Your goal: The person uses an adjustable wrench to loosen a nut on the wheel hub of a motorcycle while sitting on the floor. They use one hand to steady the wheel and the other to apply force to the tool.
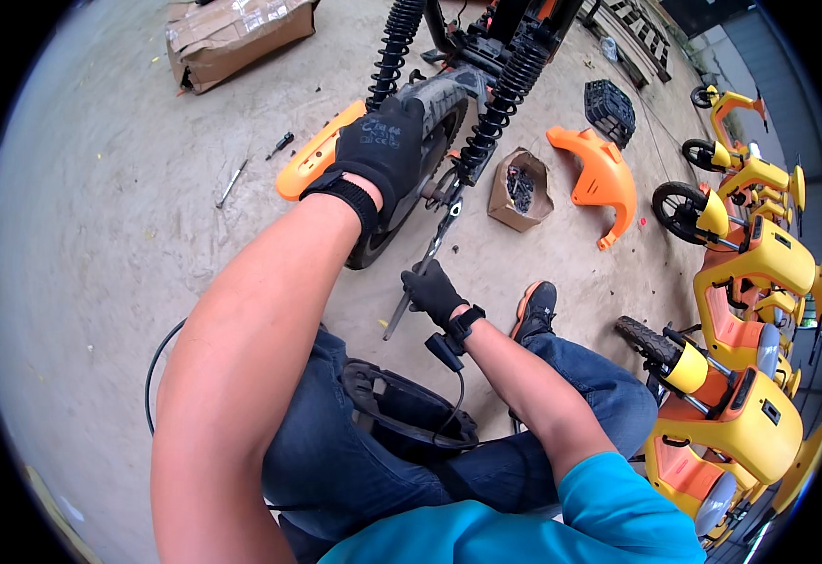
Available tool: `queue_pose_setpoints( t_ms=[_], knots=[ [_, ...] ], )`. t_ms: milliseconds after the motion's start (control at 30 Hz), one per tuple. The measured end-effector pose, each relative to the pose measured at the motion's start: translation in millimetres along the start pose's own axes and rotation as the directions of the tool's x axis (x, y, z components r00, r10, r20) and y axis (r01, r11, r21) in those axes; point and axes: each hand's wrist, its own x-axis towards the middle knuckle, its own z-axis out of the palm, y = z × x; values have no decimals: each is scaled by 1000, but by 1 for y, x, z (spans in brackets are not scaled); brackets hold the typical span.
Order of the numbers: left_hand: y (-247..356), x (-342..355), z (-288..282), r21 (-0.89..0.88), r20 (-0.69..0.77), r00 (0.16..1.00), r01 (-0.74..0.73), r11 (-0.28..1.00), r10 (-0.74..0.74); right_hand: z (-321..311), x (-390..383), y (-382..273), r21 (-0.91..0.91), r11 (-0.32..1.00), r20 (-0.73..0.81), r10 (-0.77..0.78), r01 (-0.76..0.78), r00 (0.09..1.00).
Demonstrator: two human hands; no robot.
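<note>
My left hand (381, 150), in a black glove, rests flat on the black rear tyre (444, 108) of a small vehicle standing on a concrete floor. My right hand (432, 291), also gloved, grips the handle of a long metal tool, a spanner or pliers (427, 254). The tool's far end reaches up to the wheel's axle area by the right spring shock (505, 103). A second coil shock (392, 47) runs up on the tyre's left. A black strap with a small device and cable sits on my right wrist.
An orange fender (312, 155) lies left of the wheel, another orange cover (599, 179) to the right. A small cardboard box of black parts (520, 191) stands between. Loose tools (232, 183) lie on the floor. Several yellow and orange ride-on vehicles (749, 282) line the right side.
</note>
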Motion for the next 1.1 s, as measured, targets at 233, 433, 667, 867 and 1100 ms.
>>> queue_pose_setpoints(
  t_ms=[233,433,667,867,1100],
  knots=[
    [-8,4,13,-35,-81,993,-94,995,91,-22,65,69,-219,973,-175,-112,73,978],
    [-7,4,12,-10,-67,996,-66,998,65,-35,56,52,-43,992,-57,-121,118,991],
    [-9,8,17,39,-96,987,-124,992,127,-37,16,52,256,965,273,-19,-54,962],
    [-10,7,17,24,-94,988,-118,993,120,-52,-11,16,364,914,544,-54,-178,837],
    [-9,9,16,79,-65,992,-106,991,111,-90,-36,-36,341,919,642,-73,-199,763]
  ],
)
